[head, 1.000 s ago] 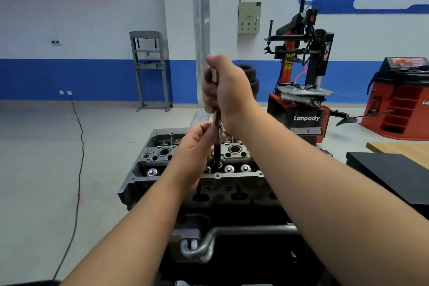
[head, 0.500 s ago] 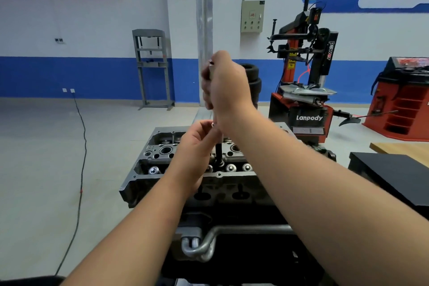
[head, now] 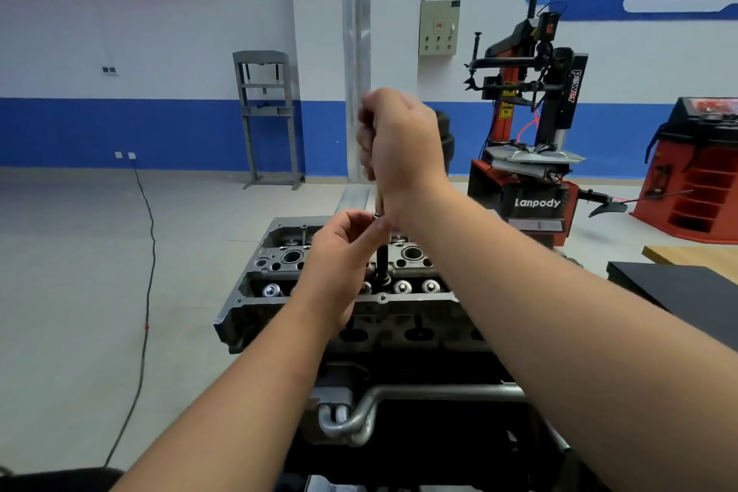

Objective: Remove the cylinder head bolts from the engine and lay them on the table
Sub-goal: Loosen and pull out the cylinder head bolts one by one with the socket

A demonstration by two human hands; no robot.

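A grey aluminium cylinder head (head: 279, 308) sits on the engine in front of me, with round valve tops along its near row. A long socket tool (head: 382, 260) stands upright on the head's middle. My right hand (head: 403, 148) grips the tool's top end, slightly blurred. My left hand (head: 343, 252) pinches the shaft lower down, just above the dark socket. The bolt under the socket is hidden.
A black table (head: 687, 296) with a wooden top (head: 695, 254) behind it lies at the right. A tyre changer (head: 531, 156) and a red cabinet (head: 703, 180) stand beyond. A grey press frame (head: 267, 120) and a floor cable (head: 143, 272) are at the left.
My right hand has turned a little on the tool's top and my left hand has shifted its pinch on the shaft. The tool stays upright on the same spot.
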